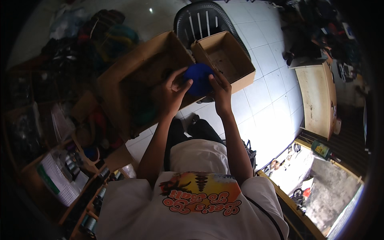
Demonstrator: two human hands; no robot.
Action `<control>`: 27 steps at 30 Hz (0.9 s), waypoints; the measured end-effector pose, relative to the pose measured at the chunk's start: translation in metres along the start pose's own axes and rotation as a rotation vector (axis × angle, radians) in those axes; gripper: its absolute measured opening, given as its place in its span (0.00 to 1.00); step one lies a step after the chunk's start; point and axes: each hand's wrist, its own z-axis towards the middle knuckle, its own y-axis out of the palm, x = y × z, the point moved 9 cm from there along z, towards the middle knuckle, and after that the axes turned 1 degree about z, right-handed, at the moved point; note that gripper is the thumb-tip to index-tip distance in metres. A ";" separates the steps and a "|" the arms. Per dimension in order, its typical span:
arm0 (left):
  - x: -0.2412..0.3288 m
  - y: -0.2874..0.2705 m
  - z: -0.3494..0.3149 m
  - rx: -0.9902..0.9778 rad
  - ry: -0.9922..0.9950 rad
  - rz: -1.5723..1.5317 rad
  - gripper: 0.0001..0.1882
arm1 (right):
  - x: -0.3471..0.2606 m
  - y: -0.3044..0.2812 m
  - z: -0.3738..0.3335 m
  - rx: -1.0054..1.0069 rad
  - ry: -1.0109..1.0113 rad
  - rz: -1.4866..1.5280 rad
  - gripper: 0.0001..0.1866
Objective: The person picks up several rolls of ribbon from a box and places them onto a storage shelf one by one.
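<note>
Between my two hands is a round, dark blue thing [198, 79], about palm-sized; its exact kind does not show. My left hand [174, 90] grips its left edge, thumb on the near face and fingers curled toward the back. On the other side, my right hand [222, 91] pinches the right edge with the thumb in front. Both hands are raised above two cardboard boxes. The larger open box [113, 80] lies below and left of my left hand, its inside dark with a few indistinct items. A smaller open box [242, 85] stands just beyond my right hand.
A black slatted chair [182, 18] stands behind the boxes. White floor tiles [268, 108] stretch to the right, toward a pale wooden cabinet [316, 100]. Shelves with thread spools [89, 224] and papers [64, 180] crowd the left. A yellow-framed glass counter [292, 192] stands at lower right.
</note>
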 end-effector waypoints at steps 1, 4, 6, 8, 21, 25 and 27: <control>0.004 0.028 -0.009 -0.043 -0.021 0.002 0.26 | -0.009 -0.025 -0.013 0.045 0.026 0.028 0.21; 0.011 0.109 -0.024 -0.137 -0.054 0.128 0.25 | -0.037 -0.101 -0.042 0.114 -0.018 -0.011 0.23; 0.001 0.162 -0.027 -0.226 -0.011 0.092 0.25 | -0.058 -0.148 -0.058 0.199 -0.102 0.105 0.23; -0.015 0.219 -0.043 -0.313 -0.032 0.093 0.26 | -0.067 -0.205 -0.082 0.293 -0.129 0.164 0.23; -0.095 0.527 -0.099 -0.583 -0.125 0.112 0.25 | -0.161 -0.493 -0.167 0.498 -0.281 0.257 0.22; -0.104 0.572 -0.064 -0.536 -0.076 0.126 0.25 | -0.184 -0.534 -0.126 0.458 -0.291 0.273 0.24; -0.110 0.594 -0.042 -0.518 -0.064 0.144 0.24 | -0.197 -0.554 -0.099 0.458 -0.295 0.232 0.24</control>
